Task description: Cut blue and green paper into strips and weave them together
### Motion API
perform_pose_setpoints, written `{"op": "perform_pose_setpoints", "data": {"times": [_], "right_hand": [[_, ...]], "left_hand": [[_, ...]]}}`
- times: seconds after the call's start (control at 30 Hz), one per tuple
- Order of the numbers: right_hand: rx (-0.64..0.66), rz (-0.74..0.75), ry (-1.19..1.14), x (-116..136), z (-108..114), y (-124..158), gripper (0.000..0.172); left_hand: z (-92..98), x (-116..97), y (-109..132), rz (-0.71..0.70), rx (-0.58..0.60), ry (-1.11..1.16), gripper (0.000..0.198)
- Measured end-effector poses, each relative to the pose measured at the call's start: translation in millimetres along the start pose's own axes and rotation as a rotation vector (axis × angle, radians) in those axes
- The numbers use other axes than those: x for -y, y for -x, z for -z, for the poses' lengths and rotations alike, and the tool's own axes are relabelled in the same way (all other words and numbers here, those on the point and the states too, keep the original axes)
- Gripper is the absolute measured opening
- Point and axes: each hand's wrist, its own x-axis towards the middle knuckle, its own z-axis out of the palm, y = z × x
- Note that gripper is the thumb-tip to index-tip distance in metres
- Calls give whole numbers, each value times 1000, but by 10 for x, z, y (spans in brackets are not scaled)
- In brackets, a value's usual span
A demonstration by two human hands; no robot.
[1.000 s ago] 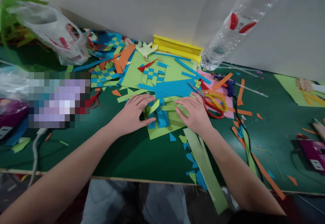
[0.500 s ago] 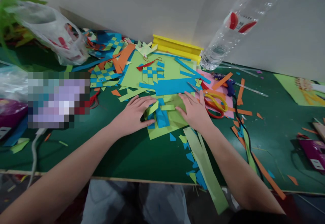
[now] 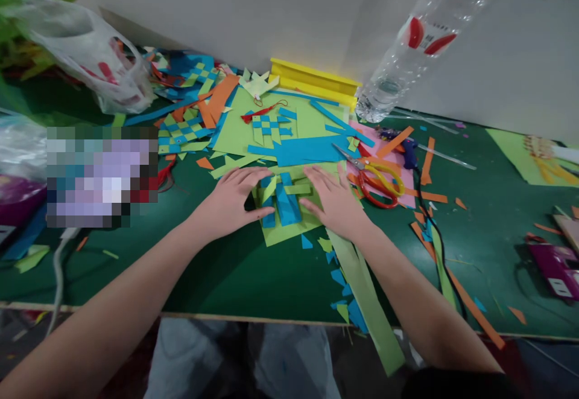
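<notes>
In the head view, blue paper strips (image 3: 288,203) stand crosswise with light green paper strips (image 3: 298,189) on a light green sheet (image 3: 280,236). My left hand (image 3: 233,203) rests at the left edge of this weave, thumb and fingers apart. Its fingertips are beside a bent green strip (image 3: 269,188). Across the weave, my right hand (image 3: 337,203) lies flat with spread fingers on the green paper. Just behind the hands is a wide blue paper piece (image 3: 307,151). Scissors (image 3: 380,183) with red and yellow handles lie right of my right hand.
A woven blue-green piece (image 3: 266,126) with a red tassel (image 3: 260,113) lies farther back. A clear plastic bottle (image 3: 420,43) leans at the wall beside a yellow holder (image 3: 312,82). A glue gun (image 3: 409,151) trails a black cord. Long green strips (image 3: 368,302) overhang the front edge.
My right hand has slid left over the paper, uncovering more of the scissors. The bent green strip by my left fingers has shifted and stands steeper. My left hand has barely moved.
</notes>
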Motion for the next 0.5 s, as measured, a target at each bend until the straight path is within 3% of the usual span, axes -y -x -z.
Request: {"op": "perform_pose_setpoints", "data": {"times": [0.33, 0.5], "right_hand": [[-69, 81, -40, -6, 20, 21, 36], [-114, 72, -45, -3, 24, 13, 37]], "left_hand": [[-26, -6, 20, 18, 23, -65, 64], [-31, -16, 15, -8, 27, -62, 62]]}}
